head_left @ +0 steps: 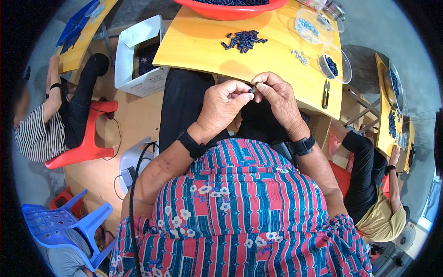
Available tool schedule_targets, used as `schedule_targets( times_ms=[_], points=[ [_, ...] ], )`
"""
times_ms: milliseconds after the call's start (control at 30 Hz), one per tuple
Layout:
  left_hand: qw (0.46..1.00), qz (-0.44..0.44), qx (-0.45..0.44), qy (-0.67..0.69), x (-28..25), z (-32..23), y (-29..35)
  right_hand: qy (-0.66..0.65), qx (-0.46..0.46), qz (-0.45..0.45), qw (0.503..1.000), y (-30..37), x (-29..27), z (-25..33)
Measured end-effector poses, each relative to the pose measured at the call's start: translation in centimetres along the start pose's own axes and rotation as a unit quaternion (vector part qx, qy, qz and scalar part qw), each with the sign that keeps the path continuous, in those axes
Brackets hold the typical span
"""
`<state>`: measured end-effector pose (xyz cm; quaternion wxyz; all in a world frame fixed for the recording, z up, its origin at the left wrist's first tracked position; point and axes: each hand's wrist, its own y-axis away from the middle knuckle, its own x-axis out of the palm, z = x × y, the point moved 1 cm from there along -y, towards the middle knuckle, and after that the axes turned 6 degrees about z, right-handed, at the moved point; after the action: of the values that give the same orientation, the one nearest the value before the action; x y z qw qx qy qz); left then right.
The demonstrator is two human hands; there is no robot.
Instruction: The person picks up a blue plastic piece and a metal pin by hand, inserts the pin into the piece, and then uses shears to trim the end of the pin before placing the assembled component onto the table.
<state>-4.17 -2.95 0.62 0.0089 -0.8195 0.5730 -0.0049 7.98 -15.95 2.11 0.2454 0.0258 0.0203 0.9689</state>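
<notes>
Over my lap, just off the near edge of the yellow table (194, 46), both my hands meet fingertip to fingertip. My left hand (224, 104) pinches a small dark part (252, 89) with a shiny spot on it. From the other side my right hand (279, 99) grips the same part between thumb and forefinger. Its exact kind is too small to make out. On the tabletop beyond lies a pile of small dark cylindrical pieces (243, 41). To its right are a few small silvery bits (300, 57). Black thread snips (326, 94) rest near the table's right edge.
A red basin (233, 10) of dark pieces stands at the far edge. Clear plastic tubs (344, 69) sit at the right. Left of the table is an open white carton (131, 69). People work at tables on both sides; a blue chair (50, 224) is lower left.
</notes>
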Motion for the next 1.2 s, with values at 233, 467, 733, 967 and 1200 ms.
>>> schedule_targets(
  times_ms=[233, 467, 733, 967, 1200],
  points=[
    [1.0, 0.011, -0.02, -0.006, -0.08, -0.32, 0.09, 0.019, 0.002, 0.004, 1.0, 0.19, 0.02, 0.27],
    [0.999, 0.021, -0.036, -0.009, 0.02, -0.31, 0.2, 0.025, -0.005, 0.003, 1.0, 0.41, 0.01, 0.27],
    [0.999, 0.018, -0.039, -0.019, -0.24, -0.29, 0.0, 0.046, 0.006, -0.008, 0.999, 0.09, 0.13, 0.17],
    [0.999, 0.019, -0.028, -0.035, -0.2, -0.49, 0.03, 0.052, 0.003, -0.012, 0.999, 0.09, 0.14, 0.19],
    [0.999, 0.019, -0.03, -0.032, -0.16, -0.43, 0.29, 0.122, -0.007, -0.026, 0.992, 0.22, 0.29, 0.99]
  ],
)
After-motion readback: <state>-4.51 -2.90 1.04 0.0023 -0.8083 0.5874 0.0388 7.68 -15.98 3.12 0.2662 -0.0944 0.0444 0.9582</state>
